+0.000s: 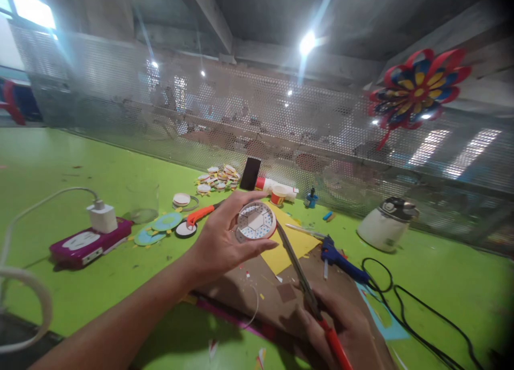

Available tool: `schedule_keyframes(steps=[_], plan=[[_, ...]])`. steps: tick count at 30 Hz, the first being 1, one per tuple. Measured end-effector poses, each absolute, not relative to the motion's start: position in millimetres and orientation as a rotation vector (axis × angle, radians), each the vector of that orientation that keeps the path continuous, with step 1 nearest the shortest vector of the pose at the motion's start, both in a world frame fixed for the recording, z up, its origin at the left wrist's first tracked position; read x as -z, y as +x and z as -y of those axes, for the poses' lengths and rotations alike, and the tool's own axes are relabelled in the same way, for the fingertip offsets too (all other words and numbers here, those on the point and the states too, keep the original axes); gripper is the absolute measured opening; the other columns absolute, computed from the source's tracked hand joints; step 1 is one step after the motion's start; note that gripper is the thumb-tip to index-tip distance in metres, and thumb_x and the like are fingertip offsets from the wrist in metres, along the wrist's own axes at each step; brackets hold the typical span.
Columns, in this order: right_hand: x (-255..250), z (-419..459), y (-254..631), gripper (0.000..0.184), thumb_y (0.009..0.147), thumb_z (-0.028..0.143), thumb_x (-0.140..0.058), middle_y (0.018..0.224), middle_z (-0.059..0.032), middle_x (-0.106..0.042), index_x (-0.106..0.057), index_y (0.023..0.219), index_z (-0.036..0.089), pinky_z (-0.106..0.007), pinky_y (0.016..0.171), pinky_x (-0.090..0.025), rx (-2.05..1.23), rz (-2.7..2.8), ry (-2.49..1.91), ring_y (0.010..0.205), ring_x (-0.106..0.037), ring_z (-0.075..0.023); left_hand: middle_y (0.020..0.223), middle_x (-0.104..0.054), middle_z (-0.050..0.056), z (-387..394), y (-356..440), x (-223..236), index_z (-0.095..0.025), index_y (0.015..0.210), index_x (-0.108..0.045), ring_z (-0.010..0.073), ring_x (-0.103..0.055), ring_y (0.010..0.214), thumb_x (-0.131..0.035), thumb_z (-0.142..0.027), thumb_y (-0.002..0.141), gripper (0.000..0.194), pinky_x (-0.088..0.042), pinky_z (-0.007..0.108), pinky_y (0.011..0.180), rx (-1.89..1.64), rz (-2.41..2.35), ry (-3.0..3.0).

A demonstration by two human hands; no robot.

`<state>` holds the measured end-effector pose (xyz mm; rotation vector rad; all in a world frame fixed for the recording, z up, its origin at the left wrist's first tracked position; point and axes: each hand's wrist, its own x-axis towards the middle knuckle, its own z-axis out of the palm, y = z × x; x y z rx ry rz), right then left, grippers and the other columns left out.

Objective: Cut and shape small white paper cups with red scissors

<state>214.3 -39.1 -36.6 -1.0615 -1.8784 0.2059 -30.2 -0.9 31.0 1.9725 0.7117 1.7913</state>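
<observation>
1. Leftmost on the green worktop (100,156), I see one purple power strip (76,247), one white charger (102,218) plugged into it, and one clear glass (138,214).
2. Next come two blue discs (155,229) with yellow points along their edges, then one orange handle (203,214) partly behind the left hand.
3. Farther back lies one pile of small yellow-pointed rounds (219,180); they overlap too much for me to count.
4. Centrally, the left hand (220,233) pinches one patterned disc (257,221) between thumb and fingers, above the brown sheet (265,314). Its patterned face looks done to me; how much rim work is left, I cannot tell.
5. To its right, the right hand (355,322) grips one pair of red-handled scissors (296,263), tip at the disc's right edge; contact is unclear to me.
6. Rightmost: one blue glue gun (345,264), one penguin-shaped container (381,228).
</observation>
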Motion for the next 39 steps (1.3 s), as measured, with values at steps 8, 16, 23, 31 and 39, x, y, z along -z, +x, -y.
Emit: schedule_keyframes(steps=[8, 16, 23, 31, 39], plan=[[35.9, 37.5, 219.3, 0.028, 0.074, 0.03, -0.06, 0.074, -0.0041, -0.078, -0.075, 0.094, 0.02, -0.024, 0.06, -0.059, -0.206, 1.923, -1.095, 0.064, -0.073, -0.0209, 0.102, -0.063, 0.005, 4.6, -32.1, -41.8, -0.019, 0.107, -0.063, 0.0209, -0.06, 0.093, -0.083, -0.044, 0.071, 0.048, -0.048, 0.035, 0.084, -1.667, -0.983, 1.929], [31.3, 38.5, 218.6, 0.022, 0.073, 0.025, -0.057, 0.071, -0.0027, -0.075, -0.072, 0.088, 0.02, -0.024, 0.059, -0.057, -0.188, 1.967, -1.1, 0.062, -0.071, -0.0202, 0.1, -0.064, 0.003, 4.2, -31.0, -39.3, -0.023, 0.113, -0.059, 0.0175, -0.058, 0.085, -0.08, -0.039, 0.076, 0.045, -0.048, 0.03, 0.077, -1.739, -1.054, 1.928], [29.1, 37.2, 223.1, 0.029, 0.075, 0.018, -0.055, 0.076, -0.0015, -0.076, -0.072, 0.098, 0.021, -0.023, 0.061, -0.059, -0.136, 2.119, -1.006, 0.068, -0.074, -0.0198, 0.112, -0.062, 0.008, -1.6, -32.8, -38.1, -0.023, 0.119, -0.063, 0.0248, -0.057, 0.107, -0.077, -0.035, 0.079, 0.044, -0.046, 0.042, 0.095, -1.605, -1.141, 2.066], [29.4, 35.3, 226.5, 0.033, 0.073, 0.017, -0.053, 0.075, -0.0025, -0.077, -0.072, 0.099, 0.021, -0.024, 0.056, -0.057, -0.201, 2.206, -1.019, 0.069, -0.074, -0.0215, 0.115, -0.059, 0.011, 4.2, -33.6, -42.7, -0.016, 0.114, -0.063, 0.0255, -0.059, 0.106, -0.072, -0.024, 0.077, 0.039, -0.048, 0.043, 0.095, -1.511, -1.089, 1.978], [29.1, 38.4, 223.8, 0.034, 0.071, 0.018, -0.049, 0.066, 0.0, -0.071, -0.071, 0.096, 0.021, -0.024, 0.053, -0.054, -0.304, 2.151, -1.076, 0.064, -0.071, -0.02, 0.119, -0.059, 0.011, 4.9, -34.2, -43.0, -0.017, 0.117, -0.064, 0.0249, -0.061, 0.104, -0.063, -0.008, 0.069, 0.049, -0.049, 0.042, 0.095, -1.482, -1.007, 1.899]])
